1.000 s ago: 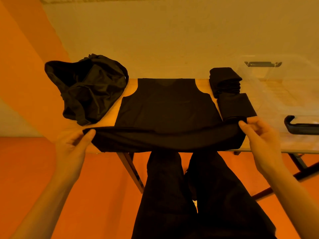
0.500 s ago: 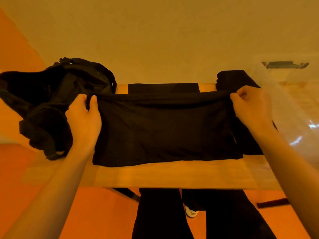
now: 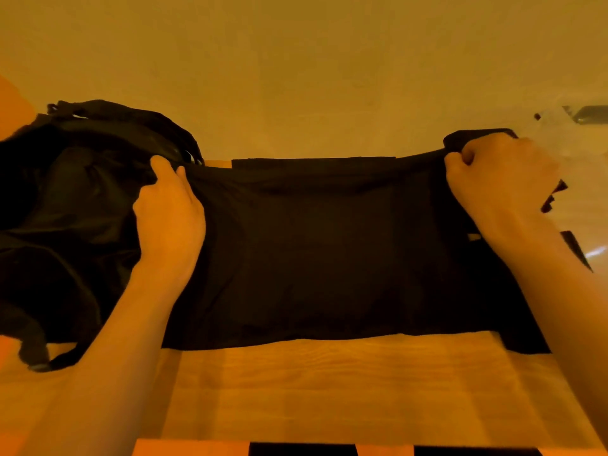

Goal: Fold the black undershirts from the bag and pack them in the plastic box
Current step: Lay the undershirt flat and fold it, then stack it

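Wooden table: a bare strip is seen nearest the viewer. Black undershirt: laid across the middle of the table and doubled over on itself. A second ago its hem was held at the near edge with the garment spread flat; the hem is now carried to the far side, and only a thin band of the lower layer is left showing beyond the fold. Left hand: the left corner of the hem is pinched by curled fingers and thumb, as half a second ago. Right hand: closed almost to a fist, with the right corner of the hem gripped inside it. Black bag: slumped at the left of the table, touched by the left hand's fingertips. Folded pile: dark cloth, mostly hidden behind the right hand. Clear plastic box: at the far right, with a dark handle at its rim. Plain wall: behind everything.
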A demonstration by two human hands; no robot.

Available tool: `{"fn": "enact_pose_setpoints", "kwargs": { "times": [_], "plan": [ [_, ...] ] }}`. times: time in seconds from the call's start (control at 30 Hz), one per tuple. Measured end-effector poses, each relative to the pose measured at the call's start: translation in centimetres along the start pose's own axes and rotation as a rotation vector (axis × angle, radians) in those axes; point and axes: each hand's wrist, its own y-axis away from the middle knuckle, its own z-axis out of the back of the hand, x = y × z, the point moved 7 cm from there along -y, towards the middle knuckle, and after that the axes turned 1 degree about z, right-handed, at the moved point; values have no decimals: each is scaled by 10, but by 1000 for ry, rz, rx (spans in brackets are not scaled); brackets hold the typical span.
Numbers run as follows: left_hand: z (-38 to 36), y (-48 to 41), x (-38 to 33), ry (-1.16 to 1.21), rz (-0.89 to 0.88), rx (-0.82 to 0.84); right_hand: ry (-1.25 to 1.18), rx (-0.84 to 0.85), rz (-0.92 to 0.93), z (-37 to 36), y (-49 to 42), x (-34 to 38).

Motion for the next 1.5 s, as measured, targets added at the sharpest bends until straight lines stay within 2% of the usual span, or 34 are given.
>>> {"fn": "enact_pose_setpoints", "kwargs": {
  "times": [0.2, 0.33, 0.4, 0.47, 0.53, 0.6, 0.7, 1.07, 1.2, 1.23, 1.37, 1.5],
  "plan": [
    [-19, -8, -10, 40, -32, 18, 83, 15, 46, -18, -8, 4],
    [-7, 25, -31, -27, -244, 19, 55, -13, 247, 1, 24, 30],
    [-4, 63, -49, -54, -363, 124, 5, 84, 383, -2, 72, 45],
    [-15, 103, -55, -113, -432, 320, -15, 281, 450, -22, 125, 52],
    [-28, 128, -40, -221, -414, 460, 16, 459, 428, -44, 160, 45],
    [-35, 137, -14, -317, -338, 542, 53, 529, 390, -55, 173, 31],
    [-29, 145, 5, -380, -315, 566, 55, 518, 389, -52, 180, 20],
    [21, 217, 43, -374, -290, 627, 66, 558, 399, -22, 263, 2],
    [41, 237, 37, -340, -263, 729, 19, 549, 409, -9, 282, -6],
    [46, 234, 32, -317, -244, 726, 0, 543, 403, -4, 279, -6],
    [48, 194, 11, -177, -305, 503, -34, 412, 361, 10, 230, -1],
    [5, 165, 30, -320, -321, 580, 122, 466, 366, -16, 210, -8]
  ]
}}
